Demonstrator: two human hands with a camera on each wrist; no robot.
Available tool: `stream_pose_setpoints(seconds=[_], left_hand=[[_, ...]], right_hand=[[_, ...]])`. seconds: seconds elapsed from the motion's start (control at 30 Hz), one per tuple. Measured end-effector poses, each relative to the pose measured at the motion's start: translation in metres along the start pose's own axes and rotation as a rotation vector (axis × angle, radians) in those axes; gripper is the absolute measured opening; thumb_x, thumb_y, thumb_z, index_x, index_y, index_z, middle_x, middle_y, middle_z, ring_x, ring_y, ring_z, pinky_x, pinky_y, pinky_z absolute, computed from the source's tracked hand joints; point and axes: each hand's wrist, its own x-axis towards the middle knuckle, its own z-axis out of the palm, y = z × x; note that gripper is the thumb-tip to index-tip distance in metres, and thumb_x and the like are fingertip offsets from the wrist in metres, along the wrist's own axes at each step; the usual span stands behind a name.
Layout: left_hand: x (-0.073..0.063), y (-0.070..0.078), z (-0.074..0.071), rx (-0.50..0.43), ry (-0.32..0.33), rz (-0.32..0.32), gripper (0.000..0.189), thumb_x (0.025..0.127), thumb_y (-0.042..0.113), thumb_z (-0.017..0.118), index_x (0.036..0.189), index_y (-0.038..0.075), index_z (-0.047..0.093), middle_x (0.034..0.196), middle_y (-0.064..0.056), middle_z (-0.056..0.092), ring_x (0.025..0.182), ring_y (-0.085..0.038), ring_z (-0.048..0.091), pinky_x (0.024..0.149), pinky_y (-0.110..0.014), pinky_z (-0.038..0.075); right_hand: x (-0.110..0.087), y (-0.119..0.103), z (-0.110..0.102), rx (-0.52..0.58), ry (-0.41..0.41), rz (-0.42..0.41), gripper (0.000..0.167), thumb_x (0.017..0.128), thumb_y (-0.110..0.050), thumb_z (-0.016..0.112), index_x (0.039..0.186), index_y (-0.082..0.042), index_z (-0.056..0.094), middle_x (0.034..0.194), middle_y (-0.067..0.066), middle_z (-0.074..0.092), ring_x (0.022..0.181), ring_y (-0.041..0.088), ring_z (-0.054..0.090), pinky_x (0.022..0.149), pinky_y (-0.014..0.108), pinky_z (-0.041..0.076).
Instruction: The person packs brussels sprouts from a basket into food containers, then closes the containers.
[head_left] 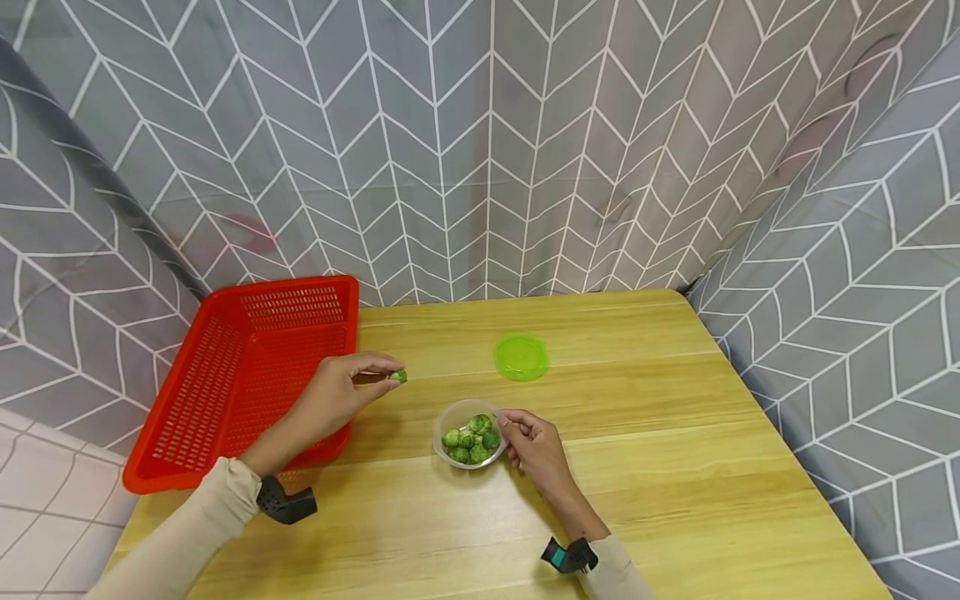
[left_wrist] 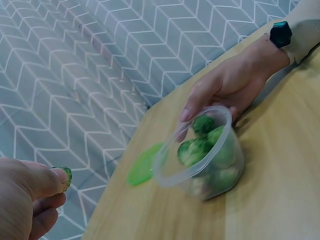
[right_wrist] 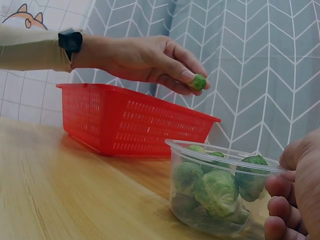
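Note:
My left hand (head_left: 341, 390) pinches a single Brussels sprout (head_left: 399, 376) between thumb and fingertips, raised between the red basket and the tub. In the right wrist view that sprout (right_wrist: 198, 82) shows above the basket's right end. A clear round plastic tub (head_left: 450, 418) stands on the table, holding several Brussels sprouts (head_left: 472, 442). My right hand (head_left: 536, 450) grips the tub's right rim, thumb on top and fingers against the outer wall. The left wrist view shows the tub (left_wrist: 235, 150) from its open side, with the right hand (left_wrist: 225, 82) behind it.
A red perforated basket (head_left: 168, 433) sits at the table's left side, its mesh floor showing. Behind the tub lies a flat green lid (head_left: 521, 357) on the wooden table (head_left: 675, 467). Grey patterned curtains (head_left: 465, 150) hang along the back and sides.

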Motion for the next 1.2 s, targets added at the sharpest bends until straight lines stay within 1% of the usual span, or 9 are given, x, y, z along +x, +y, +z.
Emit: stream_pose_setpoints(seconds=[0.1, 0.2, 0.4, 0.5, 0.6, 0.73, 0.83, 0.97, 1.2], left_hand=[[0.001, 0.003, 0.009, 0.003, -0.017, 0.007, 0.025, 0.088, 0.018, 0.08, 0.112, 0.021, 0.076, 0.111, 0.007, 0.073, 0.097, -0.009, 0.071, 0.086, -0.038, 0.06], [0.002, 0.005, 0.018, -0.012, -0.035, 0.026, 0.025, 0.088, 0.014, 0.08, 0.111, 0.02, 0.077, 0.11, 0.007, 0.073, 0.096, -0.01, 0.071, 0.084, -0.035, 0.06], [0.004, 0.006, 0.033, -0.074, -0.072, 0.084, 0.025, 0.088, 0.008, 0.078, 0.111, 0.018, 0.077, 0.108, 0.003, 0.074, 0.097, -0.02, 0.072, 0.083, -0.033, 0.06], [0.006, 0.006, 0.04, -0.08, -0.081, 0.108, 0.025, 0.087, 0.007, 0.079, 0.11, 0.016, 0.077, 0.106, 0.003, 0.075, 0.096, -0.021, 0.073, 0.083, -0.036, 0.06], [0.006, 0.008, 0.047, -0.066, -0.086, 0.125, 0.024, 0.086, 0.006, 0.08, 0.109, 0.013, 0.078, 0.106, 0.003, 0.075, 0.095, -0.017, 0.073, 0.082, -0.039, 0.061], [0.005, 0.009, 0.057, -0.046, -0.104, 0.135, 0.023, 0.086, 0.007, 0.08, 0.109, 0.01, 0.078, 0.107, 0.003, 0.075, 0.096, -0.015, 0.072, 0.082, -0.035, 0.06], [0.005, 0.01, 0.064, -0.024, -0.121, 0.14, 0.023, 0.087, 0.009, 0.08, 0.11, 0.012, 0.078, 0.108, 0.004, 0.074, 0.097, -0.013, 0.071, 0.085, -0.03, 0.059], [0.006, 0.011, 0.075, 0.026, -0.141, 0.159, 0.023, 0.088, 0.011, 0.079, 0.11, 0.014, 0.078, 0.109, 0.006, 0.074, 0.098, -0.01, 0.07, 0.087, -0.027, 0.058], [0.008, 0.011, 0.09, 0.077, -0.18, 0.202, 0.024, 0.088, 0.01, 0.079, 0.112, 0.011, 0.077, 0.111, 0.002, 0.074, 0.102, -0.013, 0.07, 0.088, -0.032, 0.058]], right_hand=[[0.0, 0.0, 0.0, -0.001, 0.0, -0.001, 0.023, 0.099, -0.02, 0.067, 0.113, -0.003, 0.074, 0.072, 0.008, 0.061, 0.053, 0.013, 0.052, 0.043, 0.021, 0.043], [0.0, 0.0, 0.0, 0.001, -0.004, 0.002, 0.024, 0.099, -0.021, 0.067, 0.113, -0.004, 0.074, 0.073, 0.008, 0.061, 0.053, 0.013, 0.052, 0.043, 0.021, 0.043], [0.0, -0.001, 0.0, -0.006, 0.001, 0.01, 0.026, 0.099, -0.022, 0.067, 0.116, -0.003, 0.072, 0.073, 0.008, 0.062, 0.054, 0.013, 0.051, 0.043, 0.022, 0.043], [0.0, -0.002, 0.001, -0.004, 0.001, 0.013, 0.026, 0.099, -0.021, 0.067, 0.116, -0.003, 0.072, 0.073, 0.008, 0.062, 0.054, 0.014, 0.051, 0.043, 0.021, 0.043], [0.0, -0.002, 0.001, -0.003, -0.003, 0.014, 0.024, 0.099, -0.021, 0.067, 0.115, -0.004, 0.073, 0.073, 0.008, 0.061, 0.054, 0.013, 0.051, 0.044, 0.021, 0.043], [0.001, -0.001, 0.001, -0.008, -0.002, 0.016, 0.024, 0.099, -0.021, 0.067, 0.114, -0.004, 0.073, 0.073, 0.008, 0.061, 0.053, 0.012, 0.052, 0.043, 0.02, 0.043], [0.0, -0.002, 0.001, -0.008, 0.0, 0.017, 0.023, 0.099, -0.021, 0.067, 0.114, -0.004, 0.074, 0.074, 0.009, 0.062, 0.053, 0.011, 0.052, 0.043, 0.02, 0.044], [0.0, -0.001, 0.001, -0.003, 0.005, 0.021, 0.025, 0.099, -0.02, 0.067, 0.117, -0.003, 0.072, 0.074, 0.009, 0.062, 0.053, 0.011, 0.051, 0.043, 0.021, 0.044], [0.0, -0.002, -0.001, -0.005, -0.004, 0.014, 0.025, 0.099, -0.021, 0.067, 0.115, -0.003, 0.073, 0.072, 0.008, 0.061, 0.053, 0.01, 0.052, 0.043, 0.02, 0.043]])
